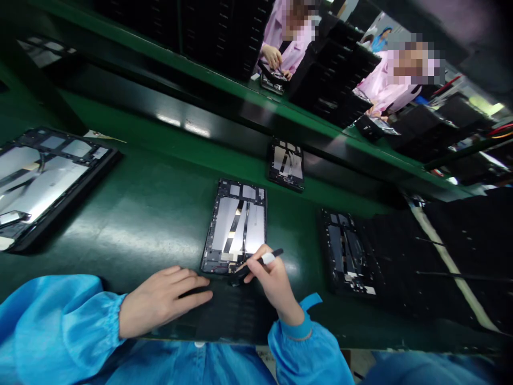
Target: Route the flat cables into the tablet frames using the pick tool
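An opened tablet (256,219), its silvery inside and dark flex cables facing up, lies on the green bench in front of me. My right hand (272,278) grips a slim black hand tool (276,253) with a white label, over the tablet's lower right edge. The tool's dark working end points down at that edge; its exact kind is unclear. My left hand (166,297) rests with fingers stretched out on the bench, its fingertips by the tablet's lower left corner.
A stack of opened tablets (52,166) sits at the left. More opened tablets lie behind (286,163) and to the right (347,251), beside black trays (452,262). Across the raised green ledge, people in pink work among tall black stacks (336,67).
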`<state>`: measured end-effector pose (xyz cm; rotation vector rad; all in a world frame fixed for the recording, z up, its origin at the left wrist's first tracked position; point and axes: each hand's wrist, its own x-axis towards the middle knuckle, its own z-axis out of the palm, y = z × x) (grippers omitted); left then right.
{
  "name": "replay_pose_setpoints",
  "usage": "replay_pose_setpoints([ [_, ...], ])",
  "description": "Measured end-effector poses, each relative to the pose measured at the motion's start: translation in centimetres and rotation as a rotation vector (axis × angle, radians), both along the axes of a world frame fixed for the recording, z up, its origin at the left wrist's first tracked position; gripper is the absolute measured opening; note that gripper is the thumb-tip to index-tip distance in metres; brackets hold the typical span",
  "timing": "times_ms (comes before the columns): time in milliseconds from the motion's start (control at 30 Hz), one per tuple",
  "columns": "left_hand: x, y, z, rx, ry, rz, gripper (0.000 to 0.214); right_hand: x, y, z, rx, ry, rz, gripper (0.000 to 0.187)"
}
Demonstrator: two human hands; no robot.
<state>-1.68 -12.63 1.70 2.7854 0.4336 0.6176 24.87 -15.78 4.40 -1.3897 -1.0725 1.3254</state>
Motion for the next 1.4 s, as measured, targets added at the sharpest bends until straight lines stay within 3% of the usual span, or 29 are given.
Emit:
replay_pose_setpoints([
  [133, 0.5, 1.7, 0.8, 0.087, -0.048, 0.076, 0.029, -0.1, 3.6, 0.7, -0.166, 0.048, 0.171, 0.051],
  [267, 0.6, 2.2, 0.2, 0.114, -0.057, 0.099, 0.031, -1.0, 5.2, 0.2, -0.251, 0.028, 0.243, 0.057],
  [400, 0.4, 2.0, -0.5, 0.102, -0.070, 0.100, 0.030, -1.3, 5.3, 0.0, -0.259, 0.014, 0.272, 0.054],
  [867, 0.7, 2.2, 0.5, 0.122, -0.108, 0.119, 0.029, -1.6, 5.0, -0.2, -0.231, -0.015, 0.272, 0.044],
  [1400, 0.6, 2.1, 0.0, 0.147, -0.082, 0.108, 0.033, -1.7, 5.1, -0.1, -0.241, -0.033, 0.273, 0.040],
])
